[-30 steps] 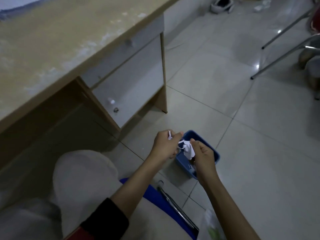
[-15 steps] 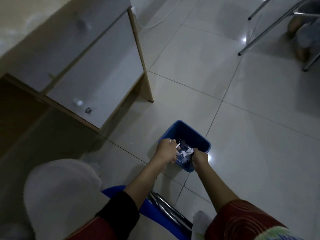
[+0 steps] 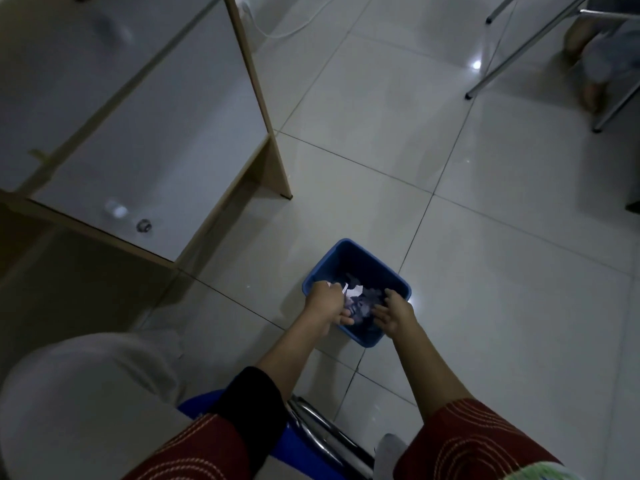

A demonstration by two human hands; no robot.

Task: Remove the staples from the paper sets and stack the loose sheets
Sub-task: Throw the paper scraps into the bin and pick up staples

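— So where is the paper?

— What shows is the torn paper scraps, heaped in a small blue bin on the tiled floor, lower centre of the frame. No stapled sets and no stack of loose sheets are in view. A pale shape at the bottom edge is too dim to name.

— And the hands?

— Both are over the bin's near rim. The left hand has its fingers curled and seems to pinch a white scrap that sticks out at its top. The right hand holds nothing, its fingers loose and spread above the heap.

— How would those scraps handle?

— I'd judge them very light, limp and crumpled. They are easy to drop or scatter, and a fingertip pinch is enough. Any staple still in a piece would be sharp, so hold it by a bare edge.

— And a full set?

— Thin and floppy, likely to tear at the stapled corner. I'd support it flat beside that corner.

— What surrounds it?

— A desk cabinet at upper left, metal chair legs at upper right, and the person's blue chair at the bottom.
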